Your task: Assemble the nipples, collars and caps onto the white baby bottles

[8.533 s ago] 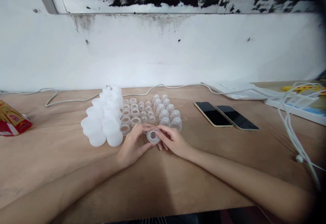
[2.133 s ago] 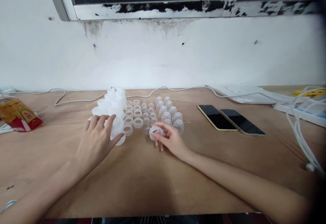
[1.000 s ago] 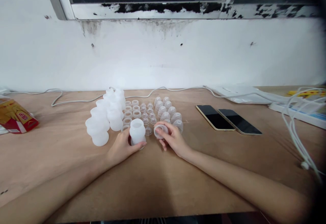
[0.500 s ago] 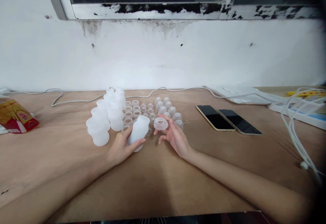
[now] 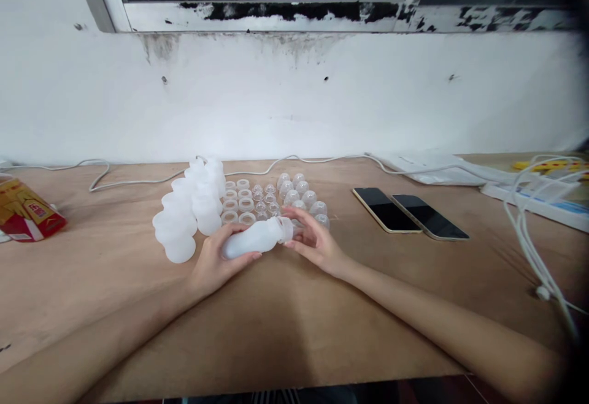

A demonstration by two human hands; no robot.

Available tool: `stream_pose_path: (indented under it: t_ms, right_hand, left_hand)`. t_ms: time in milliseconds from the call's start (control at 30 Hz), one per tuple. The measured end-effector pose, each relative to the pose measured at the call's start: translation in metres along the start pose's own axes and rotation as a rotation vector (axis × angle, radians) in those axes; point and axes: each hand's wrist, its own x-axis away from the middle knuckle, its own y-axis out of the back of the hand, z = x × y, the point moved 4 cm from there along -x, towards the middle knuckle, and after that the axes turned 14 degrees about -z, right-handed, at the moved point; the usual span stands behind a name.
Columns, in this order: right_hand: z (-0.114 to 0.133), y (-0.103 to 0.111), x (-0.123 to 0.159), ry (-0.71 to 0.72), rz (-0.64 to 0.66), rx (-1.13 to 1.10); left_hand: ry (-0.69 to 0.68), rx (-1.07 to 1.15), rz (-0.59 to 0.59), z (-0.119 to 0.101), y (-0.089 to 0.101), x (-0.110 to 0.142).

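Observation:
A small white translucent bottle (image 5: 252,241) lies on its side just above the wooden table (image 5: 285,324), my left hand (image 5: 212,263) wrapped round its body. My right hand (image 5: 313,243) pinches a clear threaded ring cap (image 5: 287,228) at the bottle's mouth, its fingers closed on it. Just beyond the hands stand rows of white bottles (image 5: 184,208), clear rings (image 5: 237,198) and clear domed caps (image 5: 301,192).
Two dark phones (image 5: 407,211) lie to the right. White cables (image 5: 529,220) and papers are at the far right, another cable (image 5: 119,177) runs along the wall. A red and yellow carton (image 5: 25,214) lies at the left edge.
My left hand took a bottle from the rows, brought it to the middle and tipped it on its side. My right hand brought the ring cap to the bottle's mouth.

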Motion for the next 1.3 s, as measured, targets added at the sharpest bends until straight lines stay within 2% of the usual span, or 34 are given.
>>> stream_pose_path:
  t_ms: [167, 300, 400, 500, 633, 700, 767, 900, 967, 1067, 1167, 1233, 1300]
  right_hand:
    - [0.006, 0.007, -0.003, 0.21, 0.089, 0.194]
    - [0.016, 0.006, -0.004, 0.382, 0.183, 0.297]
    - [0.019, 0.007, -0.004, 0.425, 0.204, 0.304]
    - [0.015, 0.006, -0.003, 0.371, 0.191, 0.351]
    - [0.002, 0.003, 0.0, 0.1, 0.159, 0.368]
    - [-0.001, 0.001, 0.002, 0.013, 0.182, 0.347]
    - [0.003, 0.001, 0.002, 0.041, 0.178, 0.333]
    - [0.015, 0.002, 0.0, 0.212, 0.19, 0.292]
    - [0.014, 0.001, 0.0, 0.231, 0.203, 0.321]
    - [0.004, 0.002, -0.001, 0.103, 0.171, 0.41]
    - [0.0, 0.002, -0.002, -0.006, 0.198, 0.476]
    - [0.005, 0.002, -0.002, 0.06, 0.226, 0.502]
    - [0.013, 0.002, -0.003, 0.194, 0.266, 0.524]
  left_hand:
    - [0.037, 0.053, 0.025, 0.0, 0.001, -0.001]
    - [0.229, 0.136, 0.159, 0.003, -0.002, 0.001]
    - [0.276, 0.177, 0.233, 0.0, -0.002, 0.003]
    - [0.176, 0.115, 0.238, -0.007, 0.0, 0.003]
    - [-0.068, 0.035, 0.211, -0.016, 0.001, 0.003]
    - [-0.123, 0.029, 0.188, -0.014, -0.001, 0.004]
    - [-0.118, 0.034, 0.166, -0.009, -0.003, 0.004]
    - [-0.05, 0.029, 0.122, 0.0, -0.004, 0.003]
    - [-0.042, 0.028, 0.112, 0.002, -0.004, 0.003]
    - [-0.072, 0.047, 0.119, 0.001, -0.004, 0.003]
    - [-0.107, 0.068, 0.152, -0.001, -0.006, 0.005]
    - [-0.102, 0.074, 0.155, -0.001, -0.007, 0.005]
    - [-0.068, 0.07, 0.135, 0.0, -0.007, 0.004]
